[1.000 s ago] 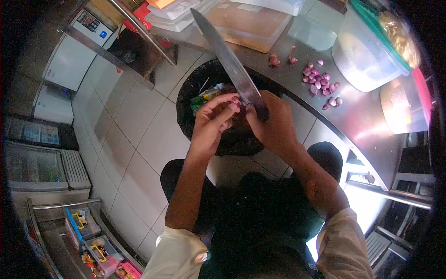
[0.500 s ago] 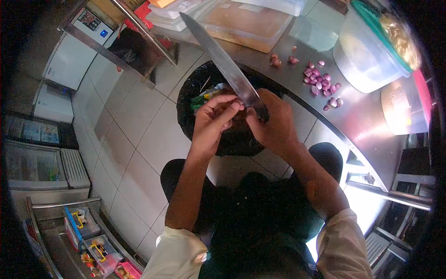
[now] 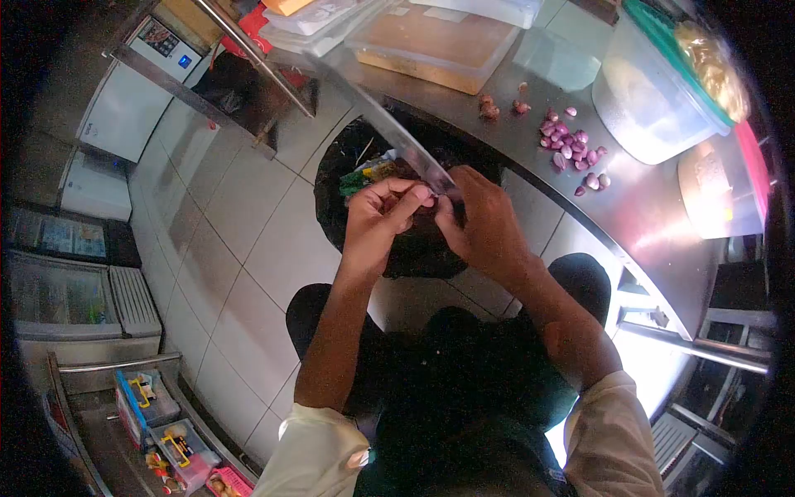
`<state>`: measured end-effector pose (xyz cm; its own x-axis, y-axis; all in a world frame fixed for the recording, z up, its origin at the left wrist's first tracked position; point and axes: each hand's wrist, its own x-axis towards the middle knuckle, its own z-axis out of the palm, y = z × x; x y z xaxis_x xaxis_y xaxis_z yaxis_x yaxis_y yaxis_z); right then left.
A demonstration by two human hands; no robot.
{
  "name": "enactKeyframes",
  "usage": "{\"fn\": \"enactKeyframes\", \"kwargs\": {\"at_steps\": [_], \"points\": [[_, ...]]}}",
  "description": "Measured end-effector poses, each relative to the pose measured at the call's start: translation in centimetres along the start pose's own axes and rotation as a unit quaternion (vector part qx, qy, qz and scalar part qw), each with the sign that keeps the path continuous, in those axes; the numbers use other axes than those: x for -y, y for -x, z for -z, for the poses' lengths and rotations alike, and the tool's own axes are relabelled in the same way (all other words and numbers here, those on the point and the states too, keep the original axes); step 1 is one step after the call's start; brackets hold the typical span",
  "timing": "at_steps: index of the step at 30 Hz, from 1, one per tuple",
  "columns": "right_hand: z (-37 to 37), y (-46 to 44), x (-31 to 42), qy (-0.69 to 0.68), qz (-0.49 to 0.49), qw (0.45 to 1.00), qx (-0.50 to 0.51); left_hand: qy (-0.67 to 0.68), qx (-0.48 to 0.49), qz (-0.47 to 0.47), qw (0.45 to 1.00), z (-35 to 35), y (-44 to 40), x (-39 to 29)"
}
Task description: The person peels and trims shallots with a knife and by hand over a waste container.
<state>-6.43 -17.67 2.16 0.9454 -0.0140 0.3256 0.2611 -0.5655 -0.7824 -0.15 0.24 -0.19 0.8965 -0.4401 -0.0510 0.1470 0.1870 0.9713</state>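
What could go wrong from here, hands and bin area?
Nick: the left hand's fingertips sit right by the blade of the knife in the right hand; a slip could cut them.

Drop: both hands work over the bin, so whatever the left fingers pinch, mostly hidden, may fall into the waste.

Roll-off: shallots lie loose on the counter; a bump might send some over its edge.

Knife point(image 3: 385, 124): here it is, long steel blade, blurred, slanting from the right hand point(image 3: 484, 219), tip forward and left!
Shallot point(image 3: 429, 200): small, pinkish, mostly hidden at the left hand's point(image 3: 383, 211) fingertips.
Purple shallots point(image 3: 571, 146): smooth, loosely clustered, in from the table's point(image 3: 638, 219) near edge.
Brownish shallots point(image 3: 489, 107): rougher, closer to that edge.
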Motion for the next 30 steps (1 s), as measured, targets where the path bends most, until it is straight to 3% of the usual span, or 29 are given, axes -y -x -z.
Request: {"fn": "enactKeyframes", "kwargs": {"at_steps": [5, 11, 24, 26, 30], "points": [[-0.1, -0.2, 0.1, -0.021, 0.045, 0.996, -0.074, 0.02, 0.007, 0.004, 1.0, -0.2, 0.0, -0.4], [-0.3, 0.3, 0.5, -0.009, 0.078, 0.993, -0.086, 0.071, 0.019, 0.005, 0.997, 0.0, -0.1, 0.2], [-0.4, 0.1, -0.1, -0.005, 0.008, 0.998, -0.065, 0.036, 0.015, 0.01, 0.999, -0.7, 0.0, 0.0], [-0.2, -0.1, 0.1, -0.04, -0.041, 0.996, -0.067, 0.038, 0.005, 0.014, 0.999, -0.9, 0.0, -0.3], [0.1, -0.1, 0.3, 0.008, 0.026, 0.99, -0.138, 0.053, 0.033, 0.018, 0.998, -0.9, 0.2, -1.0]]}}
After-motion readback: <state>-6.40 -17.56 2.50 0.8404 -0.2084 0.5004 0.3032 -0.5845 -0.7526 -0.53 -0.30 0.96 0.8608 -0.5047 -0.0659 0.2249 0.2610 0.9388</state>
